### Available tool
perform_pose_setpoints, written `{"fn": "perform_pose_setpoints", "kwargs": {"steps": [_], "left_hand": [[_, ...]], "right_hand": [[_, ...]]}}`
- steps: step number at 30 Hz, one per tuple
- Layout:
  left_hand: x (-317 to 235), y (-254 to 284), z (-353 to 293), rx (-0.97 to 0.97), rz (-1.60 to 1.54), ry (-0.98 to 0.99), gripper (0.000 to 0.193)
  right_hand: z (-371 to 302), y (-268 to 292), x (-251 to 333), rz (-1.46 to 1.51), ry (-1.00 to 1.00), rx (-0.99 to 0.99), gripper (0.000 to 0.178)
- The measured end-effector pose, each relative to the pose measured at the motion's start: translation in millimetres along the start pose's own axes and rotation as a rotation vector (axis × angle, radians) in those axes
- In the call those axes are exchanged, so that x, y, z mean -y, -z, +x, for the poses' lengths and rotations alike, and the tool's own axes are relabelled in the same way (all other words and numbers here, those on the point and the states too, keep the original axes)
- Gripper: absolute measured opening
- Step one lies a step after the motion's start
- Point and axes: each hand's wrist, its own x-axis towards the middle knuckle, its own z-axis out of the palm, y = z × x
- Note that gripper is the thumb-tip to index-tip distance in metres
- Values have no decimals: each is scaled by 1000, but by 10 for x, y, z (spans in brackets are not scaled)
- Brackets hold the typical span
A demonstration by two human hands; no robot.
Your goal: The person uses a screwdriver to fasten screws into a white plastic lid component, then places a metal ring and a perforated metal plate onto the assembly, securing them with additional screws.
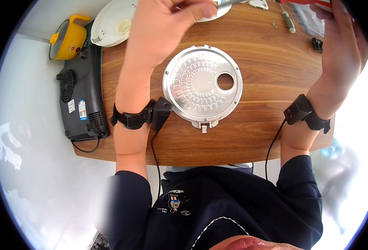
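My left hand is at the far edge of view, thumb and fingers pinched on a slim grey-blue, rod-like thing whose far part is cut off. At the far right, my right hand has its fingers around a flat red thing with a white edge, mostly out of frame. Between my forearms lies a round silver metal disc with stamped ridges, a rim with small screws, a round hole on its right and a white tab at its near edge. Neither hand touches the disc.
A white round lid-like shell lies at the far left. Beside it are a yellow pot and a black appliance with a fan grille. A screwdriver, plastic bag and black part lie far right. Cables hang from both wrist straps.
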Motion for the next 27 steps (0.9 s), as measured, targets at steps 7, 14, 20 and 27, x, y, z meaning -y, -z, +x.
{"fn": "perform_pose_setpoints", "kwargs": {"steps": [7,14,20,27], "left_hand": [[391,-130,31,306,442,-118,8],[625,-129,62,420,575,-61,8],[752,-89,94,432,619,13,9],[851,-68,91,411,524,41,8]], "right_hand": [[-76,-253,-375,376,-14,275,37],[-162,-372,-99,80,-19,457,40],[-169,-447,-84,101,-48,524,36],[-107,-502,-13,11,-234,580,38]]}}
